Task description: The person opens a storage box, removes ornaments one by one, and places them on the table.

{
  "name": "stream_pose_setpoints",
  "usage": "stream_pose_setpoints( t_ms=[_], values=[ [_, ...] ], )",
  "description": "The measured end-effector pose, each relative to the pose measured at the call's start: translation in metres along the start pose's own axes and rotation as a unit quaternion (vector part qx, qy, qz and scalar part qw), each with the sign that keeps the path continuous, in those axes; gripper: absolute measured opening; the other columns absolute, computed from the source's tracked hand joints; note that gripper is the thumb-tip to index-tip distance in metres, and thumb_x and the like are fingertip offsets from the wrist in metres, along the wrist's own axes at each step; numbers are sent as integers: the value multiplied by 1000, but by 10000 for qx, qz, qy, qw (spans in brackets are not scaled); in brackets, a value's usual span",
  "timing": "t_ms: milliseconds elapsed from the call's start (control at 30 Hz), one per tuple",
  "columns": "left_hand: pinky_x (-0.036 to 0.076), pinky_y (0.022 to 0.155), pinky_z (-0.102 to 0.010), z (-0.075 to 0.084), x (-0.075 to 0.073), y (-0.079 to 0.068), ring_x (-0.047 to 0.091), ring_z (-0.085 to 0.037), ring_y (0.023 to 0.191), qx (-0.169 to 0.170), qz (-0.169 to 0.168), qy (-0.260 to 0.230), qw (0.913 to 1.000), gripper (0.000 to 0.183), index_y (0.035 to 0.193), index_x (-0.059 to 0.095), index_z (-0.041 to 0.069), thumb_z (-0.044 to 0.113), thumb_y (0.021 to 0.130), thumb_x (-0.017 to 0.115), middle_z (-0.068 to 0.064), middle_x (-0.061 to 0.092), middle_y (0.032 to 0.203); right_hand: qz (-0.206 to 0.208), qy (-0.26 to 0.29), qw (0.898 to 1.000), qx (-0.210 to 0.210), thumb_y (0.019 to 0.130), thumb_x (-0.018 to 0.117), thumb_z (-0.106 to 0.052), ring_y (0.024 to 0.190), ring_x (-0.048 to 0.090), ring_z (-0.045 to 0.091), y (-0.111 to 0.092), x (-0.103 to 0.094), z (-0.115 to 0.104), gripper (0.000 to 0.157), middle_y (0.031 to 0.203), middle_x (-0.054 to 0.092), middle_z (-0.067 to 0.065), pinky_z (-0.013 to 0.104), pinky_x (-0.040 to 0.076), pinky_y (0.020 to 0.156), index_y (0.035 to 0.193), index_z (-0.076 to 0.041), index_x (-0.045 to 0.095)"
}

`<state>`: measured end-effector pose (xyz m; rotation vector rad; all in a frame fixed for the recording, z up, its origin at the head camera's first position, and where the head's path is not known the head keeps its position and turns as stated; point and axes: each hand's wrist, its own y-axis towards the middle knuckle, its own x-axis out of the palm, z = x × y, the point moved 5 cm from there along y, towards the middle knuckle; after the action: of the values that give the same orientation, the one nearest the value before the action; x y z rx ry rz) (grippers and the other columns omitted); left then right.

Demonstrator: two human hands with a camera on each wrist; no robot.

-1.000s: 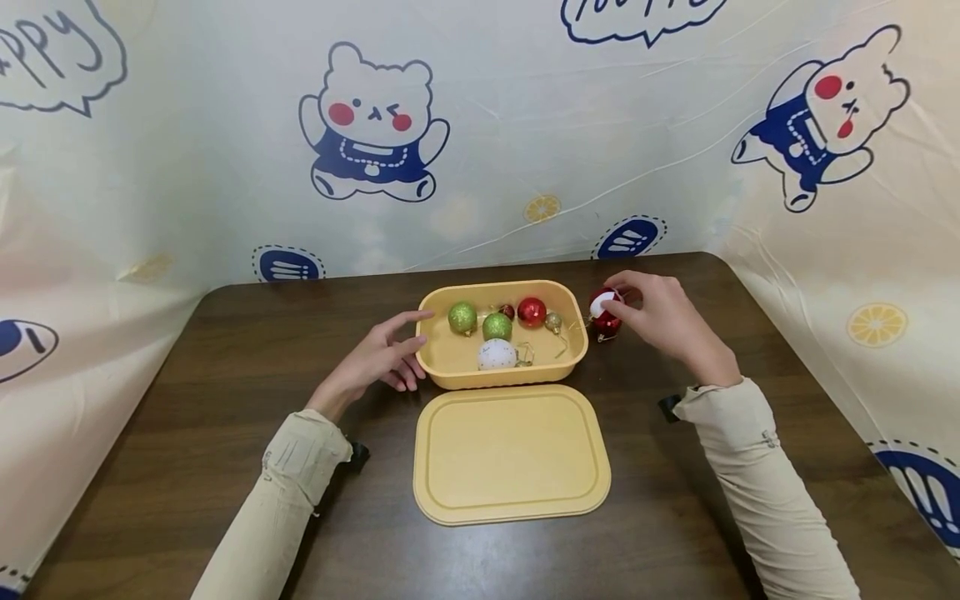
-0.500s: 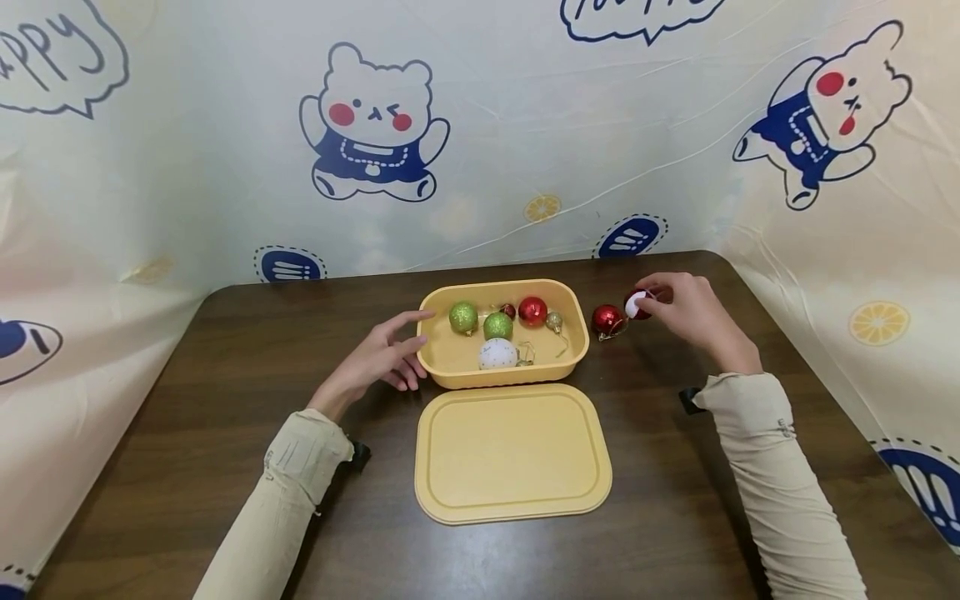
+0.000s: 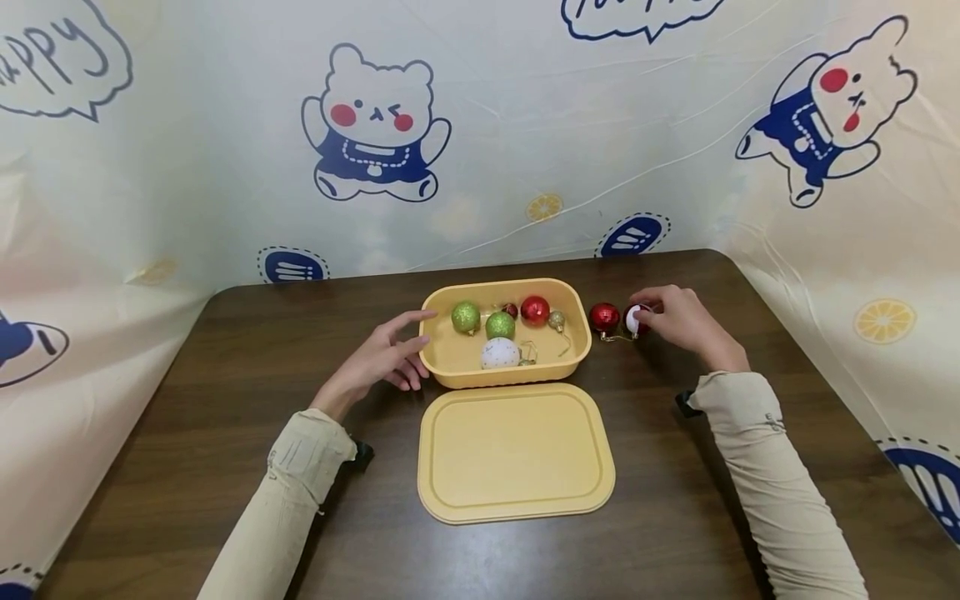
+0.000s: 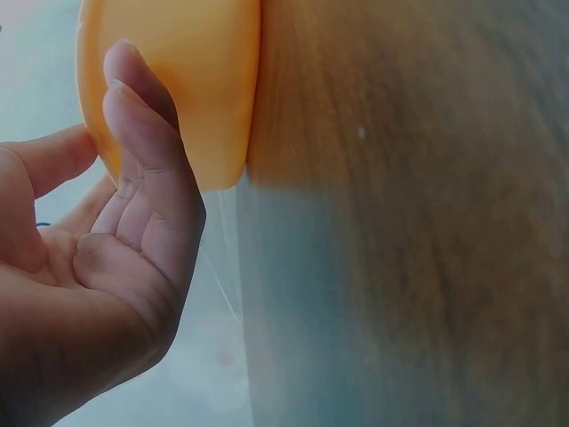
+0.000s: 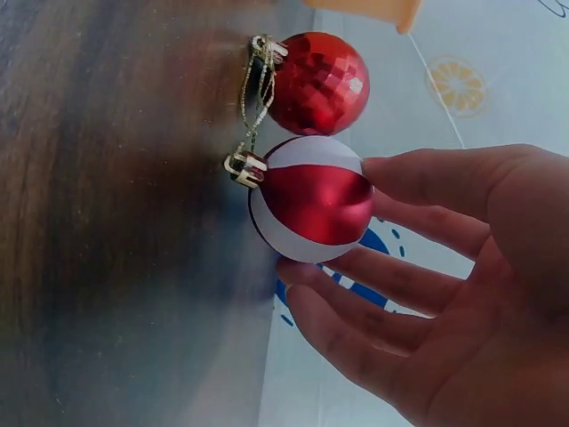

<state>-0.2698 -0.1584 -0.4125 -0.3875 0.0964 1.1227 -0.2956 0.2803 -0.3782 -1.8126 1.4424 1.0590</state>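
Observation:
In the head view my right hand (image 3: 678,323) is at the far right of the table, its thumb and fingers around a red-and-white striped Christmas bauble (image 5: 320,200). The bauble's gold cap points toward the table's near side. Right beside it lies a shiny red faceted bauble (image 5: 322,84) with a gold cord. My left hand (image 3: 381,358) rests at the left end of a yellow box (image 3: 442,367), fingertips at its rim and wall, fingers loosely bent. Inside the box are two green glitter baubles (image 3: 500,326), a white speckled bauble (image 3: 500,353), a red bauble (image 3: 535,311) and smaller ornaments (image 3: 557,320).
A flat yellow lid (image 3: 516,454) lies on the dark wooden table (image 3: 225,433), just in front of the box. Behind the table hangs a pale printed cloth (image 3: 495,125) with bear drawings.
My right hand carried the striped bauble rightward from in front of the red one, then brought it slightly back and down beside it. My left hand stays at the box.

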Motion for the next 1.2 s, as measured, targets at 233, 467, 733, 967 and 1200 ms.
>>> stream_pose_setpoints(
  t_ms=[233,467,733,967,1200],
  values=[
    [56,54,-36,1,0,-1,65,-26,58,40,-33,-28,10000,50,152,37,29,27,105,53,-24,68,81,-70,132,9998,117,99,61,-10,107,64,42,1,2,-2,34,122,64,27,54,54,88,130,4,61],
    [56,54,-37,1,-1,-1,65,-27,58,18,-34,-18,10000,49,152,37,30,25,105,52,-24,68,81,-375,-36,9990,219,98,62,-13,108,62,40,1,4,-6,39,126,61,28,56,51,92,133,4,57],
    [56,53,-35,2,1,-2,65,-26,57,53,-81,-46,9999,51,153,36,28,27,105,53,-25,68,82,-426,-158,9988,171,98,63,-15,105,61,39,2,10,-6,43,125,60,29,56,50,92,135,5,55],
    [56,54,-39,2,1,-2,66,-28,58,78,-94,-17,9999,51,153,36,26,26,105,52,-29,67,83,-310,-308,9988,227,99,62,-18,108,56,39,6,14,-10,46,131,56,28,59,46,98,137,5,51],
    [56,55,-40,2,0,-1,66,-28,59,67,-103,7,9999,52,153,35,26,27,105,53,-22,68,80,40,-537,9985,37,98,61,-17,128,46,45,1,5,-35,45,139,50,29,61,39,105,137,4,52]
  ],
)
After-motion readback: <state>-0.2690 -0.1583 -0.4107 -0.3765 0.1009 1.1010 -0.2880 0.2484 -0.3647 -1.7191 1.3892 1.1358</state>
